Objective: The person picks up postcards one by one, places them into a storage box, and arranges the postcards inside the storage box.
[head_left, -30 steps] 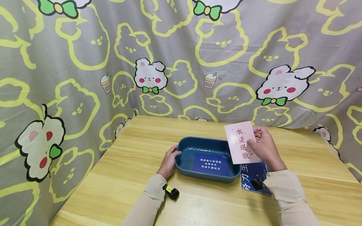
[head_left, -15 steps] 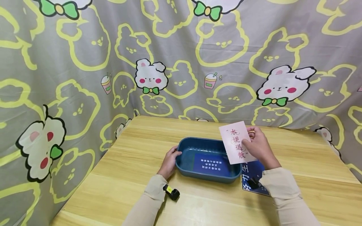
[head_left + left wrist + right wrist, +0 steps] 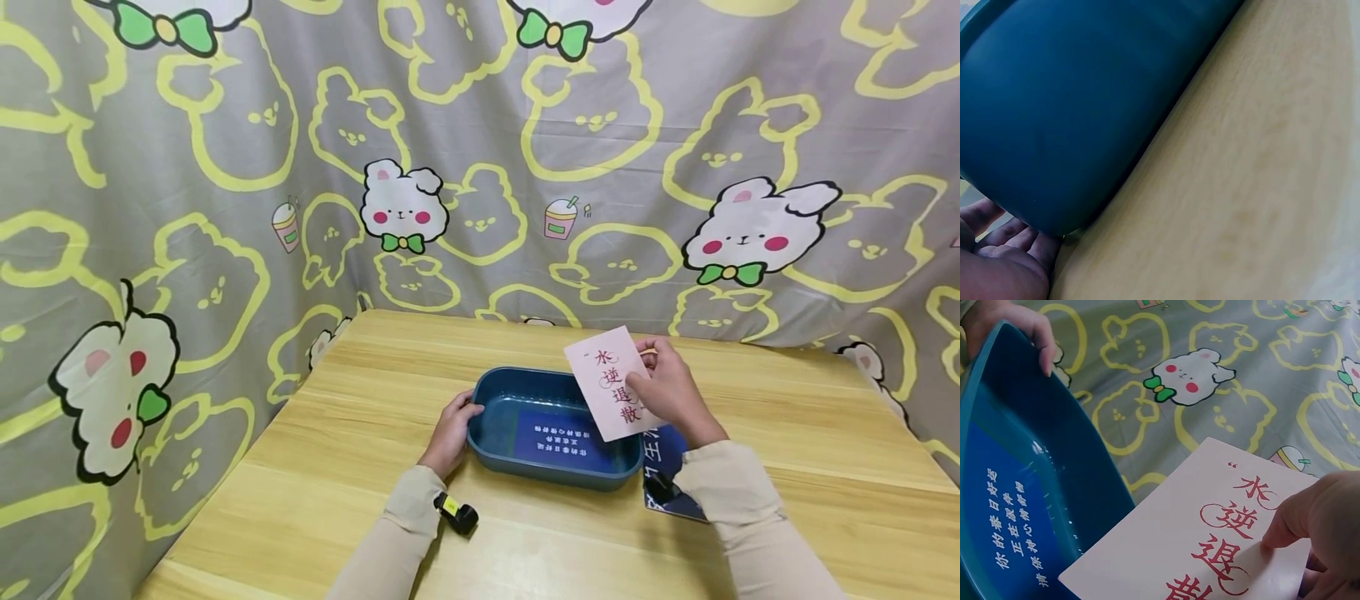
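Observation:
My left hand (image 3: 447,433) grips the left end of a dark blue-green plastic basin (image 3: 555,477), its thumb over the rim and its fingers outside. Inside the basin lies a blue card (image 3: 553,446) printed with white characters. My right hand (image 3: 675,396) pinches a pale pink card (image 3: 600,398) with red characters by its right edge, thumb on the printed face. That card is tilted above the basin's right part and hides some of the rim. Another blue card (image 3: 670,450) with white characters lies right of the basin, partly hidden by my right wrist.
Everything stands on a light wooden table (image 3: 315,467). A grey curtain (image 3: 480,125) with yellow outlines and white rabbit heads hangs behind it and along the left side. A small black wrist camera (image 3: 461,518) sits at my left cuff.
My right hand has moved left with the pink card, which now leans more and covers more of the basin's right end. My left hand has kept its grip on the basin.

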`<action>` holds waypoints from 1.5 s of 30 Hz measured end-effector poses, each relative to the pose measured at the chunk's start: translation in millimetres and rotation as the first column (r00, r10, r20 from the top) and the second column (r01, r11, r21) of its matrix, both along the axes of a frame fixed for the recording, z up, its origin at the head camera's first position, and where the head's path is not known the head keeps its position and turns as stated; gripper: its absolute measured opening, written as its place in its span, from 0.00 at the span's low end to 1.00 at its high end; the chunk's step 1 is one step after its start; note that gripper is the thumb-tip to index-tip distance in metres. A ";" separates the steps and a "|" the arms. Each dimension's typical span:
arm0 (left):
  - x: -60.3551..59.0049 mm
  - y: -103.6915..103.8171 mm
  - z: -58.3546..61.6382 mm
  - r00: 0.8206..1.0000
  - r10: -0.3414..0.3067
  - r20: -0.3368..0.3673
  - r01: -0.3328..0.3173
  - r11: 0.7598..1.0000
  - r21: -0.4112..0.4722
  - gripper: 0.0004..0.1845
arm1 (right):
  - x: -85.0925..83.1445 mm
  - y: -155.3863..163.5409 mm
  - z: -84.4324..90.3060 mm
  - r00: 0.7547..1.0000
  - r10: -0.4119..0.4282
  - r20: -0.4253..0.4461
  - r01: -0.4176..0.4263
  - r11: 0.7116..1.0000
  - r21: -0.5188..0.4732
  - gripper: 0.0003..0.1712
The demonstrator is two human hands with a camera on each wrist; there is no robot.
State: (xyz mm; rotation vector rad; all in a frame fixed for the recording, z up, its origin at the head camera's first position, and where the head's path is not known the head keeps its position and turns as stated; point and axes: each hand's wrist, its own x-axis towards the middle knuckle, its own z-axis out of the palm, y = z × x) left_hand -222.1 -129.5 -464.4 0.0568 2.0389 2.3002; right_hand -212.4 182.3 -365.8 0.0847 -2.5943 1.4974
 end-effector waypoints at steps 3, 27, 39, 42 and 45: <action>-0.2 -0.4 -0.4 1.000 -0.003 0.002 0.003 1.000 -0.001 0.24 | -1.4 -3.3 -0.6 1.000 0.004 0.010 -0.004 1.000 0.010 0.26; 1.1 0.1 0.8 1.000 -0.004 0.014 0.004 1.000 -0.011 0.24 | -10.4 -30.2 -8.6 0.997 0.067 0.026 -0.070 0.991 0.119 0.22; 2.2 -0.5 3.8 1.000 -0.003 0.004 0.003 1.000 -0.003 0.25 | -14.4 -42.5 -10.7 0.989 0.147 0.020 -0.148 0.970 0.193 0.21; 1.7 -0.2 2.8 1.000 0.000 0.011 0.000 1.000 -0.004 0.24 | -15.5 -44.4 -12.1 0.985 0.168 0.041 -0.173 0.963 0.205 0.22; 0.7 0.1 1.6 1.000 0.000 0.018 0.000 1.000 -0.009 0.24 | -16.2 -46.5 -14.7 0.979 0.197 0.058 -0.205 0.955 0.213 0.21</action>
